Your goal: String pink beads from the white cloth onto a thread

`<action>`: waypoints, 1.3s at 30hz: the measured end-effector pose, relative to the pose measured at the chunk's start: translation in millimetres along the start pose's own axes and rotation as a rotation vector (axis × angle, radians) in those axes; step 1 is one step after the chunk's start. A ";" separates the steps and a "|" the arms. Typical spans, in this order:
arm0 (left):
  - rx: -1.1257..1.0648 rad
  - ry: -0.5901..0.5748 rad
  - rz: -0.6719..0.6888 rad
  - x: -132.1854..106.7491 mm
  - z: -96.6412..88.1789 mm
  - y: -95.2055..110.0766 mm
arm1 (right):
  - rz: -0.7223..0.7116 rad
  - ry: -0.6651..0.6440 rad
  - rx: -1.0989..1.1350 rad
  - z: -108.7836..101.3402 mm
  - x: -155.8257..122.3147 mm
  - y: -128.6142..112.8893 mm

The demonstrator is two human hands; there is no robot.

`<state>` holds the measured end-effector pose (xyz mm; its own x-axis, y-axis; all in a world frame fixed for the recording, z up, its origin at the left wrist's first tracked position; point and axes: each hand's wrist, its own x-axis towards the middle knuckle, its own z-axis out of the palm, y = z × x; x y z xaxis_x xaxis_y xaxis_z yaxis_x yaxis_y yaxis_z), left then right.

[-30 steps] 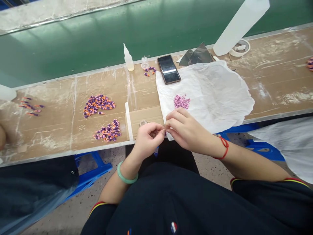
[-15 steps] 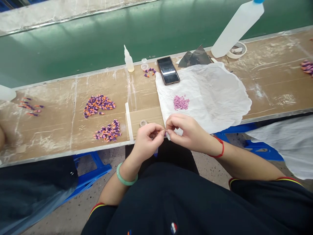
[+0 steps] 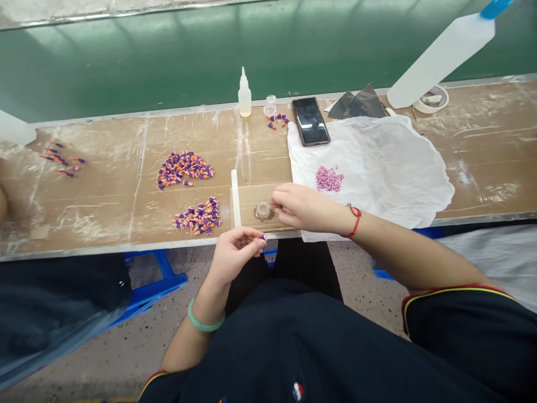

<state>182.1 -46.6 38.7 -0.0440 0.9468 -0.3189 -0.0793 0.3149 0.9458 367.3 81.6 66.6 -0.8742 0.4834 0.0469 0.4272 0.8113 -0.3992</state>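
Purple piece (image 3: 260,239) sits pinched in the left hand (image 3: 233,254), near the table (image 3: 104,215) edge. Just beyond it, the right hand (image 3: 296,206) (fingers drawn narrow) touches the small clear dish (image 3: 263,211).

Workbench (image 3: 104,196), taped brown board. Far edge: glue bottle (image 3: 244,95), clear jar (image 3: 271,104), phone (image 3: 311,120), dark sheets (image 3: 358,103), tape roll (image 3: 432,99), large white bottle (image 3: 440,56). Middle: two purple-orange heaps (image 3: 184,168), white strip (image 3: 235,190). Near edge: round clear dish (image 3: 263,211). Right of middle: white sheet (image 3: 390,168).
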 end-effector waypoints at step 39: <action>-0.398 0.071 0.268 -15.4 5.2 27.2 | 0.012 0.010 0.718 -37.4 -9.8 -58.1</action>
<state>185.8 -52.3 69.6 -0.1816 0.9798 -0.0841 -0.4305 -0.0023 0.9026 359.7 42.0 123.5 -0.8666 0.4968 0.0460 0.1760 0.3906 -0.9036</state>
